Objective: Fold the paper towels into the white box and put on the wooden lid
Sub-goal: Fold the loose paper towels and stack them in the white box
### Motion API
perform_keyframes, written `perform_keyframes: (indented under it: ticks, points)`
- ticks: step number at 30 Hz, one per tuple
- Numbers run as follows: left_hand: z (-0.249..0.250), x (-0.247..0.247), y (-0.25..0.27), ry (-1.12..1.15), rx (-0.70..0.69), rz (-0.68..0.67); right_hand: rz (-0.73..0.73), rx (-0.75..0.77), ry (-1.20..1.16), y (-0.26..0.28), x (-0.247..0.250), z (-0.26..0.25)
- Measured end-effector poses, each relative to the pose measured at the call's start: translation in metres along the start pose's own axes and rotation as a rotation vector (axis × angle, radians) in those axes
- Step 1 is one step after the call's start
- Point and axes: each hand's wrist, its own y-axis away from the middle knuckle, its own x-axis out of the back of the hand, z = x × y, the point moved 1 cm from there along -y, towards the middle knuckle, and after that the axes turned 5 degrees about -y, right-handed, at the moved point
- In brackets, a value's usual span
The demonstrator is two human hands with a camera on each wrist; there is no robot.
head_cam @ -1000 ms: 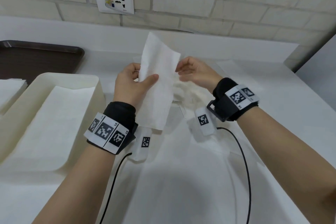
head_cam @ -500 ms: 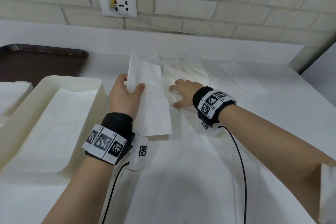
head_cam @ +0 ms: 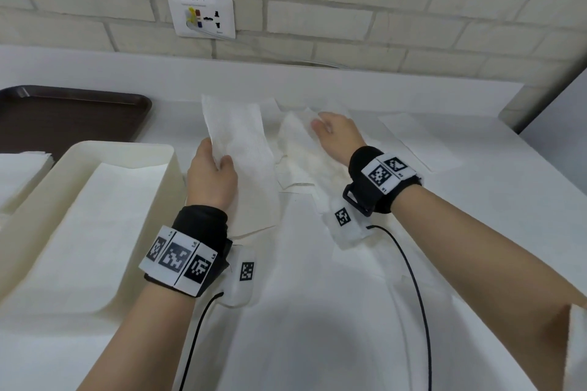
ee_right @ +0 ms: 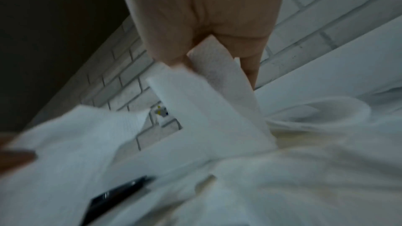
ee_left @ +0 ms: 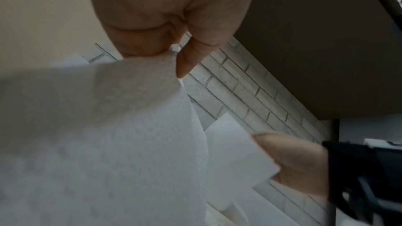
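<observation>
The folded paper towel (head_cam: 239, 149) hangs as 1 long strip above the desk (head_cam: 317, 311), clamped at its left edge between the thumb and fingers (ee_left: 185, 61) of the left hand (head_cam: 211, 179); most of the strip lies to the right of those fingers and its lower end reaches down past the wrist. Just right of it, a loose heap of paper towels (head_cam: 301, 155) lies on the desk, and the right hand (head_cam: 336, 136) reaches into it, its thumb and fingers (ee_right: 250, 64) closed on a raised sheet (ee_right: 208, 109) pulled up out of the heap. To the left of the left-hand fingers stands the white box (head_cam: 133, 155), open, with a flat towel (head_cam: 95, 232) lying inside. Beyond the box sits a dark tray (head_cam: 73, 114), and another flat towel (head_cam: 416, 140) lies on the desk right of the right-hand fingers. Behind everything, a wall socket (head_cam: 201, 16) is set in the brick wall.
</observation>
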Motion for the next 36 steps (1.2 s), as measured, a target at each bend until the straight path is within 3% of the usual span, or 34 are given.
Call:
perform_keyframes:
  ticks: [5, 9, 11, 15, 18, 25, 30, 36]
  points:
    - [-0.001, -0.002, 0.000, 0.088, 0.034, 0.006, 0.158, -0.035, -0.308, -0.003, 0.027, -0.016]
    - [0.001, -0.002, 0.004, 0.248, -0.019, 0.011, 0.156, -0.043, -0.550, 0.008, 0.043, -0.027]
    - [0.003, -0.002, 0.006, 0.212, -0.075, 0.008, 0.169, -0.007, -0.488, 0.011, 0.051, -0.031]
    - [0.003, -0.005, 0.003, 0.028, -0.123, -0.036, 0.131, 0.084, -0.017, 0.013, 0.068, -0.039]
    - [0.007, -0.008, 0.003, 0.048, -0.092, -0.050, 0.116, 0.085, 0.057, 0.016, 0.074, -0.042]
    - [0.031, -0.020, 0.012, 0.094, -0.217, -0.249, -0.074, 0.000, -0.288, 0.023, 0.071, -0.049]
    - [0.043, -0.017, 0.016, 0.375, -0.230, -0.353, -0.193, 0.009, -0.418, 0.021, 0.069, -0.052]
    - [0.046, -0.018, 0.018, 0.488, -0.187, -0.290, -0.138, -0.077, -0.676, 0.021, 0.056, -0.045]
